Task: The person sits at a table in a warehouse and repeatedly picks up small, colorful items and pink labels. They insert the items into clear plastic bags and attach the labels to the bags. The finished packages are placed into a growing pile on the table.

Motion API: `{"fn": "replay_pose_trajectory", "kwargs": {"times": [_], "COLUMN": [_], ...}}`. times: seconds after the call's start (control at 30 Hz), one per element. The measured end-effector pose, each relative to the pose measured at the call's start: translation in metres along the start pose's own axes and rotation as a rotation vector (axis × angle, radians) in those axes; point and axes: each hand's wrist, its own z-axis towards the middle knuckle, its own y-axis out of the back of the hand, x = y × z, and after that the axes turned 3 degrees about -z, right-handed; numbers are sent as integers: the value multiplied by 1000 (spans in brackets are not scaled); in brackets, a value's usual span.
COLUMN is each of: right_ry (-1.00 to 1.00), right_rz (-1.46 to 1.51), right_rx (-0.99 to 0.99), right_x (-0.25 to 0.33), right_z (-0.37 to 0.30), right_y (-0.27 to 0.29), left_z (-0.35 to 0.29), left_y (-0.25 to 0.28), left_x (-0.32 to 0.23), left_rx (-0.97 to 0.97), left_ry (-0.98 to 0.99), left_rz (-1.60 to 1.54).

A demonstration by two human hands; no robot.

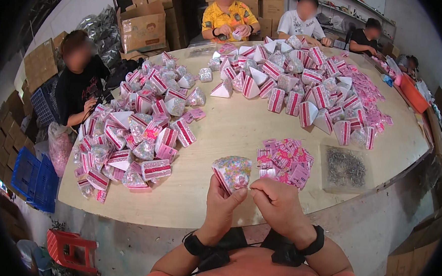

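Observation:
My left hand (220, 206) is wrapped around a wedge-shaped toy cake slice (232, 171) with a speckled, multicoloured top and pink-and-white layered sides. Its thumb presses near the narrow tip, which points toward me. Right beside that tip, the fingers of my right hand (279, 204) are closed in a pinch. Whatever they pinch is too small to make out. A loose heap of pink printed cards (285, 162) lies just beyond my right hand. To the right of the cards stands a shallow clear box (346, 169) of small metal pieces.
Large heaps of similar cake slices cover the table's left side (143, 130) and far side (290, 74). More pink cards (368, 91) spread at the far right. Several other people sit around the table (222, 123). A red stool (72, 250) and blue crates (35, 180) stand on the floor at left.

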Motion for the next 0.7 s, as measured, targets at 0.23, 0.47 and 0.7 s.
{"fn": "replay_pose_trajectory", "kwargs": {"times": [0.23, 0.47, 0.7], "right_ry": [-17, 2, -8], "right_rz": [-10, -51, -92], "right_rx": [-10, -49, -36], "right_x": [-4, -10, -16], "right_z": [0, 0, -1], "right_y": [1, -1, -2], "left_z": [1, 6, 10], "left_y": [-3, -5, -2], "left_x": [1, 7, 8], "left_rx": [-6, 15, 4], "left_ry": [-35, -179, -200], "left_rz": [55, 126, 257]}}
